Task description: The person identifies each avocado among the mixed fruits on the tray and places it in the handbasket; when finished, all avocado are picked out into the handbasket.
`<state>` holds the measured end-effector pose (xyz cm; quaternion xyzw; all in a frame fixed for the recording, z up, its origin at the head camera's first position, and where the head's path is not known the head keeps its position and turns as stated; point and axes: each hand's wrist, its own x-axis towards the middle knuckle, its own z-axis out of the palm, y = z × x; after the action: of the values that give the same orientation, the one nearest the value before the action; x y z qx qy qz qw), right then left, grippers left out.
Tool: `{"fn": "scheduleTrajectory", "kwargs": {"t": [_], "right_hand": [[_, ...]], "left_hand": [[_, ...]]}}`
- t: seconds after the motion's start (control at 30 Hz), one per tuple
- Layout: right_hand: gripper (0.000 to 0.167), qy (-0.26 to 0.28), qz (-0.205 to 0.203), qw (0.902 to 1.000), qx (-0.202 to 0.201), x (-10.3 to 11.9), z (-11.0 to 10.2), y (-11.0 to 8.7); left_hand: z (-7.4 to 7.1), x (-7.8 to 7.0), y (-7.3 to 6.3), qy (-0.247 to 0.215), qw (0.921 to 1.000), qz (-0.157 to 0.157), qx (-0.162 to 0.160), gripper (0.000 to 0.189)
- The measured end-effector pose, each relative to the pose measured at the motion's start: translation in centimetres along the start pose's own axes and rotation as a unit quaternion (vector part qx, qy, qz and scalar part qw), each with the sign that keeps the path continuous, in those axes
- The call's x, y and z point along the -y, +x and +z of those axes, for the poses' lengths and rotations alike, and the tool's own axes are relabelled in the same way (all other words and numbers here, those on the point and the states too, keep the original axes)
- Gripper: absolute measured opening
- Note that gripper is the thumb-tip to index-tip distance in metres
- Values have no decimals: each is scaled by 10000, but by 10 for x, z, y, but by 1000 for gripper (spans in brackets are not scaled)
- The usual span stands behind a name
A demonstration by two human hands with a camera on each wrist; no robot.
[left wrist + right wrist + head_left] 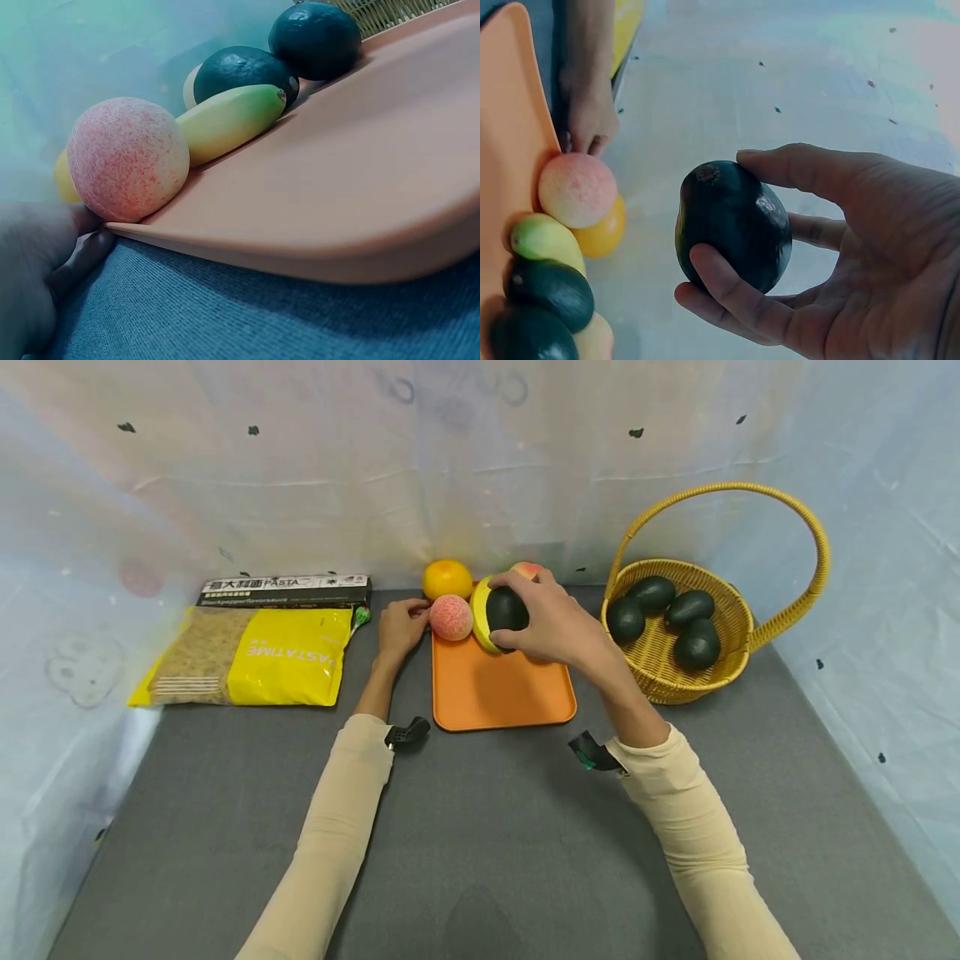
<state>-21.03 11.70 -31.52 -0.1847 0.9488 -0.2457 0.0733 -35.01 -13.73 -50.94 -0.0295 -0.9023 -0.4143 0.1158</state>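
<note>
My right hand (551, 618) holds a dark green avocado (733, 229) above the orange tray (502, 693), thumb on one side and fingers on the other. At the tray's left rim, my left hand (402, 627) pinches the edge beside a pink peach (452, 617). Next to that peach lies a yellow-green banana (232, 124), with an orange (447, 579) behind them. Two more avocados sit on the tray beyond the banana: a nearer avocado (244, 73) and a farther avocado (315, 41). Another peach (527, 568) is partly hidden behind my right hand.
On the right stands a yellow wicker basket (660, 681) with a tall handle and several avocados inside. To the left lie a yellow pasta bag (292, 656), a black pasta box (285, 592) and a small green-topped item (362, 617). A pale curtain (480, 468) rises behind the grey table.
</note>
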Motion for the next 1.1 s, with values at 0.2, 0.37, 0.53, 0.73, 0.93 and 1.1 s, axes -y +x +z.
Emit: {"fn": "scheduleTrajectory", "kwargs": {"t": [0.2, 0.37, 0.53, 0.73, 0.93, 1.1], "right_hand": [[69, -55, 159, 9997, -180, -9, -14, -9], [69, -42, 288, 9993, -223, -17, -23, -17], [69, -38, 371, 9987, -343, -25, -30, -24], [66, -6, 470, 9975, -534, -33, -39, -33], [67, 23, 552, 9965, -628, -40, -48, -40], [67, -31, 671, 9953, -692, -46, -54, -44]], "left_hand": [[-2, -1, 0, -17, 10000, 7, 26, 30], [-1, -1, -1, -55, 10000, -33, 50, 31], [-1, 1, 0, -24, 10000, -34, 28, 31], [-1, 1, 0, 33, 10000, -2, 26, 31], [-2, 0, 0, -23, 10000, -15, 11, 32], [-1, 1, 0, -87, 10000, -16, 33, 33]]}}
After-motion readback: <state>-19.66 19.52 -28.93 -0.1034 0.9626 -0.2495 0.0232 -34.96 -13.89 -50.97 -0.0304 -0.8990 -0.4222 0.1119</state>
